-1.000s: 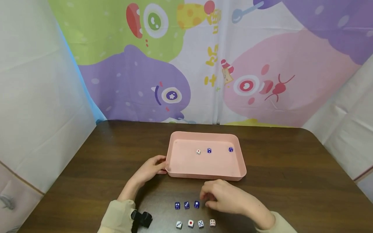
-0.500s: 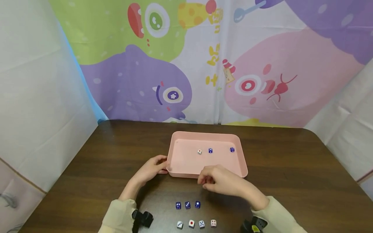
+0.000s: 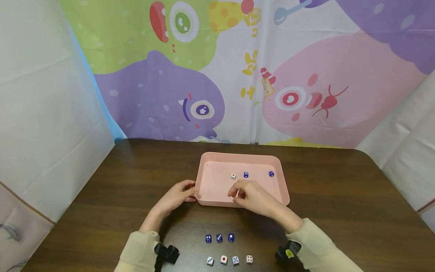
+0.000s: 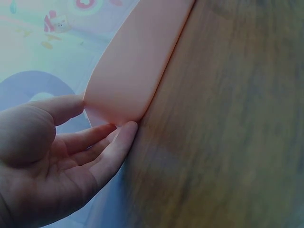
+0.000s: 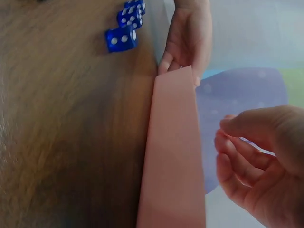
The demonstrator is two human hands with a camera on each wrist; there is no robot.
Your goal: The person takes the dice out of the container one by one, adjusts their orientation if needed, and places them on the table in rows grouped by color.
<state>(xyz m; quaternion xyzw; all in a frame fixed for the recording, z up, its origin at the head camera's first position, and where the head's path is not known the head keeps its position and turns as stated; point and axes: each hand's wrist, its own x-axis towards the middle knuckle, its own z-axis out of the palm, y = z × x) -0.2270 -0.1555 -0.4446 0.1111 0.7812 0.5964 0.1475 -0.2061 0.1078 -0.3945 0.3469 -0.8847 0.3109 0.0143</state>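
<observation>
A shallow pink tray (image 3: 217, 196) stands on the table, holding a white die (image 3: 233, 176) and two blue dice (image 3: 246, 174). My left hand (image 3: 175, 196) grips the tray's near left corner, thumb at the rim and fingertips low on the outer wall, as the left wrist view shows. Over the tray's front part is my right hand (image 3: 253, 196), fingers bent and thumb tip close to the index tip. In the right wrist view the right fingertips (image 5: 221, 140) come together beyond the tray wall; I cannot tell whether they hold something small.
Three blue dice (image 3: 219, 238) lie in a row on the brown table (image 3: 326, 196), nearer to me than the tray. Closer still is a row of several white dice (image 3: 224, 260). A printed cartoon curtain (image 3: 159, 98) hangs behind the table, with pale cloth at both sides.
My right hand has moved from beside the blue row on the table, up and forward over the tray's front. The left hand stays at the tray corner, and the visible dice keep their places.
</observation>
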